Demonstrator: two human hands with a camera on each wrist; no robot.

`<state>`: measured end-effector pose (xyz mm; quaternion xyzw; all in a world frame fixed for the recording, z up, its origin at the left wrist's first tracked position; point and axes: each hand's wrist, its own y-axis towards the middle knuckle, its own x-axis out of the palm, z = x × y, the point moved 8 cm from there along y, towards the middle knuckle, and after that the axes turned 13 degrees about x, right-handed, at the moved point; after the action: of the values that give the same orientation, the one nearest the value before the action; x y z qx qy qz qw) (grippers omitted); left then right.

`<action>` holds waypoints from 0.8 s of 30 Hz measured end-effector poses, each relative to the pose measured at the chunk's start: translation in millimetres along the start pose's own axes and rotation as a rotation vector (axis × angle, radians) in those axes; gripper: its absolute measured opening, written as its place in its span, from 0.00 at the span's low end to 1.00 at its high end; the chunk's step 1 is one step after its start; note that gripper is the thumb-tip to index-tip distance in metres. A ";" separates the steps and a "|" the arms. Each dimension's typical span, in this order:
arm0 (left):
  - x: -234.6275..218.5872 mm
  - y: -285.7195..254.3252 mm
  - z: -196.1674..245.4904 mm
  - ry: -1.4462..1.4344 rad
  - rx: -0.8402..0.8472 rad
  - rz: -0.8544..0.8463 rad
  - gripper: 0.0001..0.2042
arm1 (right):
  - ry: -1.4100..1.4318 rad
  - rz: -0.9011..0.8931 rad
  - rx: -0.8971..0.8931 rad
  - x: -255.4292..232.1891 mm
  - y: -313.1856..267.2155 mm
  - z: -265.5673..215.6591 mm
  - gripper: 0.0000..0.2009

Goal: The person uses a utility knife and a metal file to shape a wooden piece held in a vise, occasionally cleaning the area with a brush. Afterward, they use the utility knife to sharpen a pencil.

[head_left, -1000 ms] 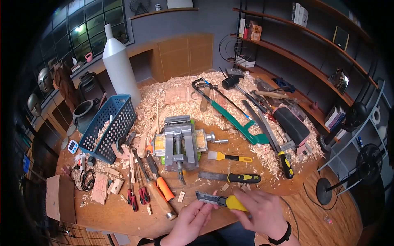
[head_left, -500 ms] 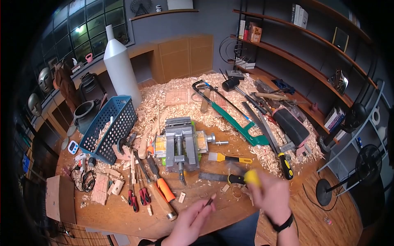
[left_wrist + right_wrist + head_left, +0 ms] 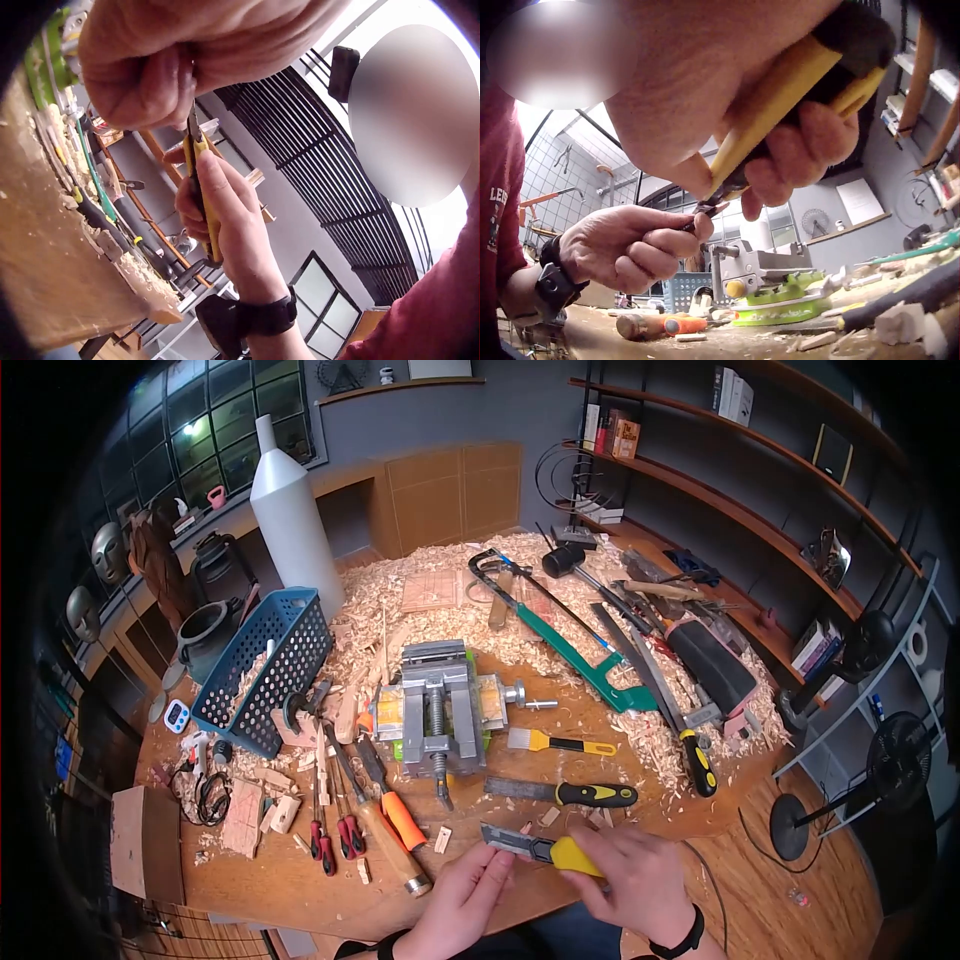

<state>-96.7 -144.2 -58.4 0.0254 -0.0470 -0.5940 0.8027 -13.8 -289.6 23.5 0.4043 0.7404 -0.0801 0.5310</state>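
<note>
My right hand grips the yellow and black utility knife, its blade pointing left. A thin dark pencil is pinched between the thumb and fingers of my left hand, mostly hidden by them. In the head view the blade overlaps the left fingertips, hiding the pencil's tip. Both hands are above the table's near edge. Just beyond them lies a tool with a grey blade and a black-and-yellow handle. The bench vise stands farther back in the middle.
Left of the hands lie an orange-handled chisel, a wooden-handled tool and red-handled tools. A brush, green hacksaw and handsaw lie beyond. A blue basket stands left; wood shavings cover the back.
Half a second ago the knife was swung up and right, blurred, exposing the pencil's pale tip. Now the right hand has brought it back left over the pencil; the left hand stays nearly in place.
</note>
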 end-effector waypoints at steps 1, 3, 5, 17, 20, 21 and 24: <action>2.2 1.2 5.7 0.040 0.047 -0.034 0.14 | -0.002 -0.009 0.005 -0.3 0.1 -0.4 0.19; 3.0 0.8 6.0 0.037 0.041 -0.036 0.14 | -0.005 -0.018 0.010 -0.1 -0.1 0.0 0.19; 3.8 0.3 7.2 0.033 0.036 -0.038 0.14 | 0.007 -0.018 0.008 -0.2 0.0 0.6 0.20; 3.2 -11.4 9.5 -0.001 -0.016 -0.051 0.11 | -0.040 0.278 0.165 -17.9 20.4 67.8 0.15; 4.6 1.7 5.7 -0.094 -0.025 -0.025 0.11 | 0.003 0.202 0.155 -14.8 18.0 46.3 0.16; 4.5 1.5 4.1 -0.112 -0.036 -0.036 0.11 | 0.038 0.171 0.131 -11.8 16.1 40.2 0.16; 4.6 4.0 3.3 -0.153 -0.065 -0.043 0.11 | 0.055 0.103 0.053 -5.6 9.5 20.7 0.19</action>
<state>-92.0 -147.4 -54.5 -0.0450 -0.0884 -0.6124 0.7843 8.3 -297.5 22.5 0.4578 0.7304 -0.0612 0.5031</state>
